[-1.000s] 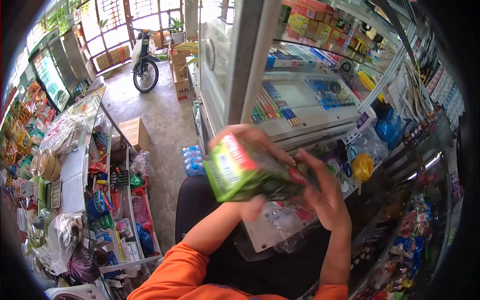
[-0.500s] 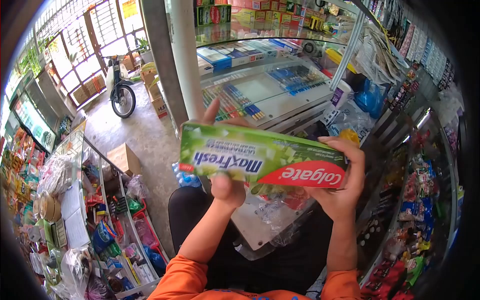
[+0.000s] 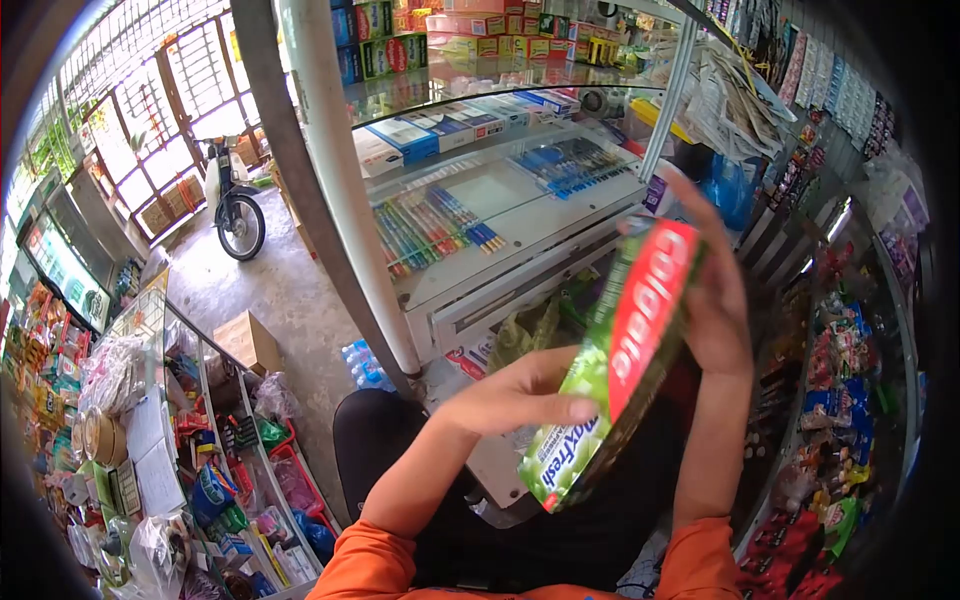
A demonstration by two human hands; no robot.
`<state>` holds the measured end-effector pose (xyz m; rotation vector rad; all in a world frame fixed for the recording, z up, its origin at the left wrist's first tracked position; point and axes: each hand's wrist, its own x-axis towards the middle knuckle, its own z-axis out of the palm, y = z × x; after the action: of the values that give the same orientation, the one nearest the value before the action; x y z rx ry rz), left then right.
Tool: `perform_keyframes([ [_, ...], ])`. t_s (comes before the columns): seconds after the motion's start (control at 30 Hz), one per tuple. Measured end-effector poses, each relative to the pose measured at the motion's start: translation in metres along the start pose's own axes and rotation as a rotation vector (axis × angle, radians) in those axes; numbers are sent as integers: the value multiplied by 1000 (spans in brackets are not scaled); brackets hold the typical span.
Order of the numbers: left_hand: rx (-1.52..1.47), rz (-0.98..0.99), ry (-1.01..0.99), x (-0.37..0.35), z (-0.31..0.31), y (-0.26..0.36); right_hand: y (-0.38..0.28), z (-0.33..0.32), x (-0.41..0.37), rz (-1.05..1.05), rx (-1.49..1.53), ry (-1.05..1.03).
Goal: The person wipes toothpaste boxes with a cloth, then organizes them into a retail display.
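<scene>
A green and red Colgate MaxFresh toothpaste box (image 3: 612, 365) is held up in front of me, tilted, with its red end pointing up and to the right. My left hand (image 3: 525, 395) grips its lower left side, thumb across the front and the other fingers behind. At the upper right edge is my right hand (image 3: 718, 290), blurred; some of its fingers are raised and others are hidden by the box. Below it, a low white surface (image 3: 478, 465) between my knees bears plastic wrapping and a greenish bag (image 3: 525, 335).
Ahead stands a glass display case (image 3: 480, 190) with rows of pens and several stacked toothpaste boxes (image 3: 395, 57). A post (image 3: 345, 180) rises at its left. Snack shelves (image 3: 835, 390) line the right. At left are a cardboard box (image 3: 247, 342) and a motorbike (image 3: 238, 205).
The toothpaste box has turned from nearly level to steeply tilted, its Colgate end now upward. My left hand has shifted right, and my right hand has risen along the box.
</scene>
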<state>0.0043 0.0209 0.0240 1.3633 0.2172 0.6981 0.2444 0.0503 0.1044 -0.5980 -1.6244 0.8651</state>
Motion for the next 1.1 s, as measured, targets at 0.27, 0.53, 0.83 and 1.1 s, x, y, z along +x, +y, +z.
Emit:
perform_keyframes([
  [0.27, -255, 386, 567, 14, 0, -5, -9, 32, -61, 178, 110, -108],
  [0.53, 184, 496, 486, 13, 17, 5, 23, 75, -95, -116, -231, 252],
  [0.83, 212, 393, 549, 4, 17, 25, -24, 61, 102, -293, -549, 221],
  [1.1, 204, 352, 561, -2, 15, 30, -10, 120, 280, 47, -782, -136],
])
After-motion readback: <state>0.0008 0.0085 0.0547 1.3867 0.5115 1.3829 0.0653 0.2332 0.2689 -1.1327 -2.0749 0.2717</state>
